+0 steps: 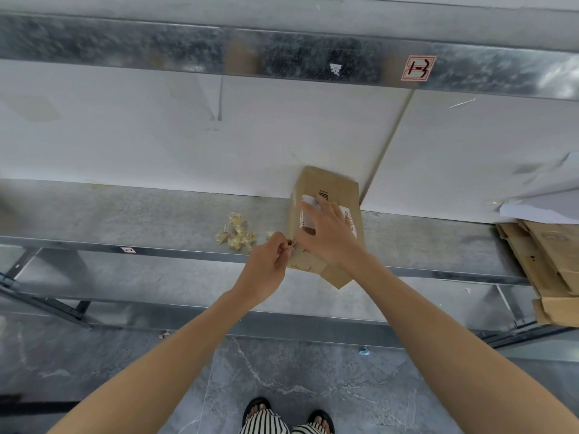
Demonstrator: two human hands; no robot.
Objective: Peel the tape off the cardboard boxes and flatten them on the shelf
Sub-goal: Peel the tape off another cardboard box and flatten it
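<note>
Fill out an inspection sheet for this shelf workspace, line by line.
Surface: grey metal shelf; the box overhangs its front edge.
Job's things: cardboard box, not yet flattened; tape end at its near left edge; flattened cardboard stacked at the right.
Clutter: crumpled tape wads left of the box.
Hands: left hand pinches the tape end; right hand presses flat on the box.
Cables: nothing seen.
Surroundings: white back panel, upper metal beam, grey stone floor with small scraps.
</note>
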